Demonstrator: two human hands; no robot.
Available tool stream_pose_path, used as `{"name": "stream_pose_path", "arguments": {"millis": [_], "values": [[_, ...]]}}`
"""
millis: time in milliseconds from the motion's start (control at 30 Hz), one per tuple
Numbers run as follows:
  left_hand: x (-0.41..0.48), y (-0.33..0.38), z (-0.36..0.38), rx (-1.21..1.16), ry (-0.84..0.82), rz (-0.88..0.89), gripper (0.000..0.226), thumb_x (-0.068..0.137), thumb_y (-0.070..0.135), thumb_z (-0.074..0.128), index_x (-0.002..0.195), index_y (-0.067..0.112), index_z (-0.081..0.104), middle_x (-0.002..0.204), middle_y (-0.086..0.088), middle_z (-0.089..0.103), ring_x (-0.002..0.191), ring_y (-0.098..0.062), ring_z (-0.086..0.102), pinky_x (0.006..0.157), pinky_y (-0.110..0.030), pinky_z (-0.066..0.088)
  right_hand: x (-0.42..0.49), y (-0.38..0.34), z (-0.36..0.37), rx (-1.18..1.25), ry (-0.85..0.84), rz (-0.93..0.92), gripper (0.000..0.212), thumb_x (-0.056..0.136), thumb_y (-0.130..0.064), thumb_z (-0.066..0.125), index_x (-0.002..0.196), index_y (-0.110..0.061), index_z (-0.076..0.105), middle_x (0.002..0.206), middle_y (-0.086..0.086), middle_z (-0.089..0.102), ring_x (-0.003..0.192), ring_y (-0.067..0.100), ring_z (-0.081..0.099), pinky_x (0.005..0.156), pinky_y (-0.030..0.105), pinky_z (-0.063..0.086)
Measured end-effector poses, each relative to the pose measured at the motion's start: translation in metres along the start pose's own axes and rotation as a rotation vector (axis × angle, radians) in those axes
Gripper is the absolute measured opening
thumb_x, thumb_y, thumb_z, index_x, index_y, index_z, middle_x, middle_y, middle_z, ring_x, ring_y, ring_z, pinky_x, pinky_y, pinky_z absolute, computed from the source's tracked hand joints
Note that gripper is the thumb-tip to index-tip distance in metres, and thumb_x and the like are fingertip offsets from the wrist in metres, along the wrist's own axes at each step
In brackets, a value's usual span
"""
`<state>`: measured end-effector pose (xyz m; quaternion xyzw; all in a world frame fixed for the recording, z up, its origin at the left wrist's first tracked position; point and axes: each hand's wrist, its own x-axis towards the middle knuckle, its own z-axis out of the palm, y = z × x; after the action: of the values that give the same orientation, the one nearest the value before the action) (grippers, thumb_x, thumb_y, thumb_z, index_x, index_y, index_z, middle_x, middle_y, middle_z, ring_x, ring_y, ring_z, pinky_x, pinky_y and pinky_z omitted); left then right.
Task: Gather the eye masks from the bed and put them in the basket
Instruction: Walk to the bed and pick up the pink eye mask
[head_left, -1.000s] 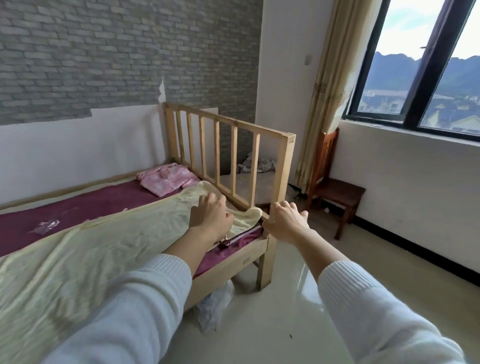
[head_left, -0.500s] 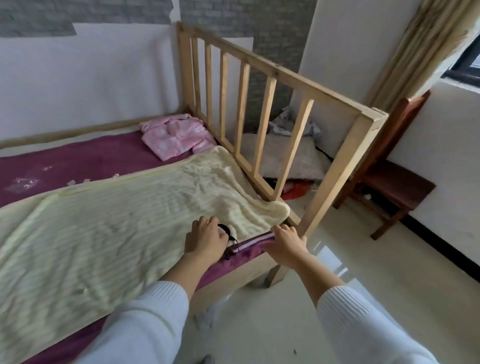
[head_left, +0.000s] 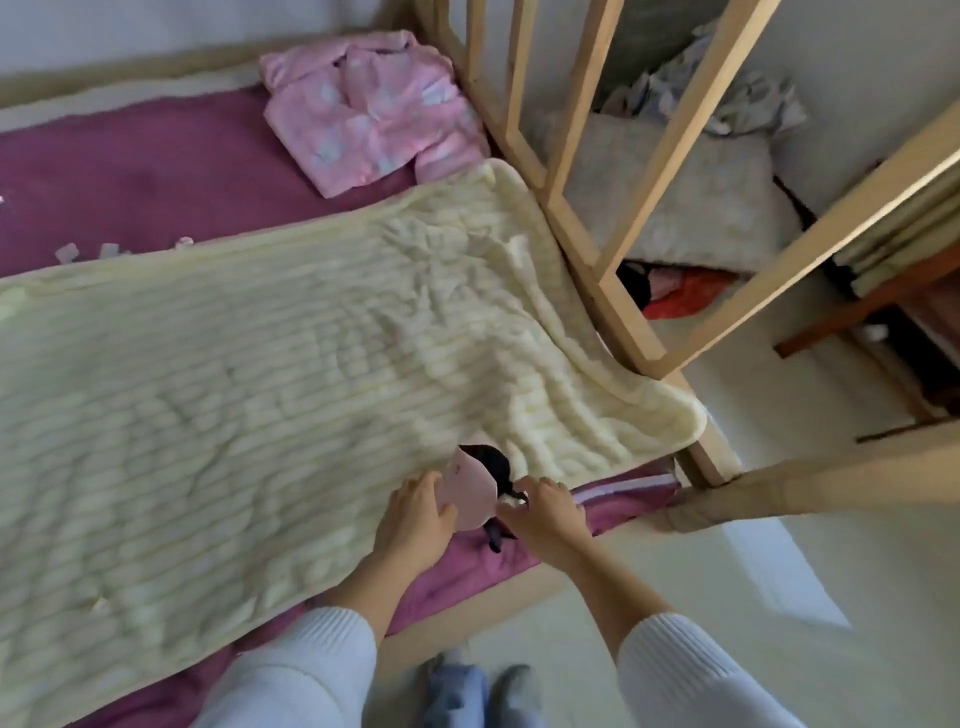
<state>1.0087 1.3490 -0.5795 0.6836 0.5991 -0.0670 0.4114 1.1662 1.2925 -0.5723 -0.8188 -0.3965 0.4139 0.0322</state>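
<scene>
A pale pink eye mask (head_left: 470, 493) with a black strap lies at the near edge of the bed, just off the corner of the cream blanket (head_left: 291, 374). My left hand (head_left: 415, 514) grips the mask's left side. My right hand (head_left: 545, 512) pinches the black strap at the mask's right side. A second dark piece (head_left: 491, 460) shows just behind the pink mask; whether it is another mask is unclear. No basket is in view.
The purple mattress (head_left: 130, 171) carries a folded pink garment (head_left: 369, 109) at the far end. The wooden bed rail (head_left: 582, 171) stands to the right, with a pillow and clothes on the floor behind it. A dark wooden chair (head_left: 893, 322) is at far right.
My head has tilted down and moved closer to the bed. My left hand has lifted the pink mask into view and my right hand moved left from the mattress edge onto its strap.
</scene>
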Motion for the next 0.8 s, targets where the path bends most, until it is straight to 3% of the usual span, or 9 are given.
{"name": "stream_pose_path", "arguments": {"millis": [100,167,233,333,400,467,567,667,800], "values": [[0.032,-0.006,0.016,-0.176,0.006,-0.052,0.06,0.084,0.033,0.054,0.14,0.018,0.038,0.14,-0.009,0.051,0.125,-0.028,0.049,0.098,-0.04,0.046,0.034,0.001,0.017,0.036,-0.011,-0.023,0.042,0.08,-0.042,0.052,0.115,-0.02,0.059,0.107,0.001,0.056,0.108,0.024,0.049,0.09,0.044,0.045],[0.047,-0.008,0.025,-0.33,-0.007,-0.063,0.065,0.08,0.037,0.055,0.142,0.022,0.037,0.143,-0.002,0.049,0.128,-0.023,0.048,0.101,-0.037,0.044,0.05,0.005,0.025,0.104,0.022,-0.062,0.02,0.083,-0.028,0.054,0.094,-0.014,0.064,0.091,0.004,0.058,0.09,0.028,0.057,0.076,0.043,0.05],[0.058,-0.01,0.032,-0.436,-0.008,-0.063,0.062,0.075,0.03,0.055,0.136,0.023,0.045,0.136,0.0,0.055,0.122,-0.019,0.053,0.094,-0.03,0.045,0.06,0.006,0.029,0.18,0.057,-0.066,0.014,0.084,-0.015,0.051,0.084,-0.01,0.064,0.082,0.009,0.064,0.077,0.031,0.061,0.063,0.041,0.051],[0.061,-0.006,0.031,-0.512,0.034,-0.053,0.039,0.074,0.02,0.059,0.113,0.02,0.061,0.106,0.004,0.066,0.097,-0.015,0.061,0.073,-0.025,0.044,0.062,0.002,0.023,0.253,0.08,-0.081,0.015,0.087,-0.013,0.05,0.089,-0.01,0.064,0.085,0.012,0.068,0.078,0.03,0.062,0.064,0.038,0.049],[0.051,0.001,0.018,-0.561,0.067,-0.055,0.008,0.072,0.019,0.062,0.079,0.021,0.063,0.073,0.007,0.06,0.071,-0.013,0.055,0.06,-0.027,0.038,0.054,-0.005,0.011,0.294,0.068,-0.121,0.012,0.088,-0.015,0.053,0.092,-0.01,0.063,0.085,0.012,0.069,0.07,0.027,0.061,0.06,0.035,0.046],[0.036,0.008,0.001,-0.589,0.065,-0.037,0.023,0.071,0.023,0.065,0.055,0.022,0.049,0.053,0.01,0.041,0.053,-0.011,0.039,0.051,-0.027,0.029,0.041,-0.014,-0.005,0.37,0.053,-0.16,0.012,0.089,-0.02,0.057,0.095,-0.012,0.064,0.077,0.006,0.069,0.056,0.014,0.06,0.052,0.026,0.042],[0.004,0.019,-0.036,-0.6,0.082,-0.02,0.032,0.073,0.03,0.068,0.055,0.02,0.044,0.051,0.012,0.035,0.048,-0.009,0.034,0.049,-0.026,0.027,0.012,-0.033,-0.037,0.49,0.023,-0.227,0.009,0.088,-0.02,0.061,0.092,-0.013,0.064,0.066,-0.004,0.065,0.045,0.003,0.054,0.042,0.015,0.039],[-0.04,0.03,-0.076,-0.629,0.138,0.007,0.035,0.074,0.033,0.07,0.054,0.022,0.044,0.043,0.015,0.037,0.041,-0.001,0.035,0.047,-0.021,0.026,-0.028,-0.05,-0.07,0.668,-0.116,-0.256,0.009,0.078,-0.009,0.069,0.086,-0.011,0.065,0.063,-0.003,0.069,0.052,0.009,0.059,0.049,0.018,0.044],[-0.11,0.046,-0.117,-0.69,0.236,0.042,0.021,0.077,0.032,0.071,0.066,0.02,0.058,0.067,0.009,0.054,0.059,-0.006,0.049,0.055,-0.022,0.034,-0.087,-0.07,-0.099,0.506,-0.297,-0.313,0.023,0.065,0.009,0.074,0.081,-0.007,0.067,0.057,-0.005,0.069,0.049,0.004,0.06,0.05,0.014,0.044]]}}
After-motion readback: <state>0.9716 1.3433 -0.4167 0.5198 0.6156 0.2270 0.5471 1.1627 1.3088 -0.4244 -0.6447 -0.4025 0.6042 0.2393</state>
